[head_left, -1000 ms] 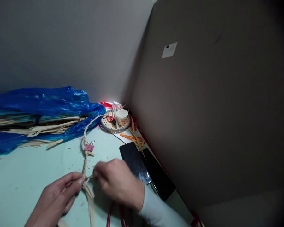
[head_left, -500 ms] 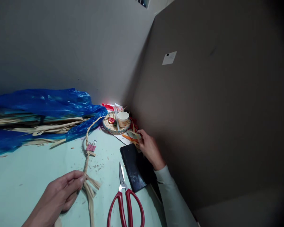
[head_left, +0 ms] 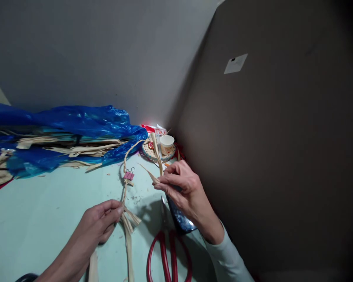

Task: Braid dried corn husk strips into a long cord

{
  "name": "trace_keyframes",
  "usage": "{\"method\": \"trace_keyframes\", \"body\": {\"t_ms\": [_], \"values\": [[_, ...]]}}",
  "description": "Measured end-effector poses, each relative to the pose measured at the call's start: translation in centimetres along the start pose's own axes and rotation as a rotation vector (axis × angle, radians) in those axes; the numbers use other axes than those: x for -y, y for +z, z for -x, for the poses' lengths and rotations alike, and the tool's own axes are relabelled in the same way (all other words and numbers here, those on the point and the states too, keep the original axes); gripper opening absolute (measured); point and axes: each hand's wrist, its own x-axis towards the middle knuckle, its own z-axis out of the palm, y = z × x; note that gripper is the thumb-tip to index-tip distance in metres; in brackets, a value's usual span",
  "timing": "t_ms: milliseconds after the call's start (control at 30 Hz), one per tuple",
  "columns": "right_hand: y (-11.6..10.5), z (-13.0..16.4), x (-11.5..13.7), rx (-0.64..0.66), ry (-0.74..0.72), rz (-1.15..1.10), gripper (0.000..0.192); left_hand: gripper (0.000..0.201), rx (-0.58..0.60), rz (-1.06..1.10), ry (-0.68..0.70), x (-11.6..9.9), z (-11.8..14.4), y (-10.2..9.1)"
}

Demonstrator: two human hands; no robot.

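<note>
Left hand [head_left: 98, 222] pinches a braided cord [head_left: 124, 192] running forward; to the cord's right, the right hand [head_left: 186, 190] grips a fibre strip [head_left: 157, 152]

The left hand [head_left: 101, 223] covers part of the braid [head_left: 124, 194], whose strands run off the bottom edge. Within the right hand [head_left: 186, 188], the pinched part of the pale strip [head_left: 157, 152] is hidden. Beneath that hand, the dark slab [head_left: 182, 221] is partly covered; below it, the scissors [head_left: 164, 254] lose their handle ends. Beside the left wrist, a cut-off dark curve [head_left: 26, 278] is unidentifiable. Above the right hand, the card's [head_left: 236, 64] print is too small.
</note>
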Motion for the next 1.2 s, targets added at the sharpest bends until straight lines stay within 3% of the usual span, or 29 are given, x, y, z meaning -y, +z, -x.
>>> {"method": "trace_keyframes", "body": {"t_ms": [100,300,467,800,1000,1200], "values": [[0.4,0.4,1.4,0.003,-0.044,0.133,0.017,0.038,0.003,-0.015,0.004,0.1,-0.1,-0.1],[3.2,1.6,2.4,0.345,0.304,-0.041,0.016,0.042,0.022,-0.008,0.005,0.7,-0.7,-0.5],[5.6,2.5,2.4,0.422,0.435,0.069,0.020,0.042,0.055,-0.011,0.016,0.8,-0.7,-0.7],[6.8,3.0,2.4,0.488,0.392,0.384,0.027,0.038,0.068,-0.028,-0.011,-0.2,-0.4,-0.5],[6.8,3.1,2.4,0.531,0.308,0.418,0.023,0.042,0.099,-0.017,-0.027,0.4,-0.8,-1.2],[6.7,3.2,2.5,0.553,0.255,0.436,0.016,0.043,0.025,-0.036,-0.048,0.0,-0.2,-0.8]]}}
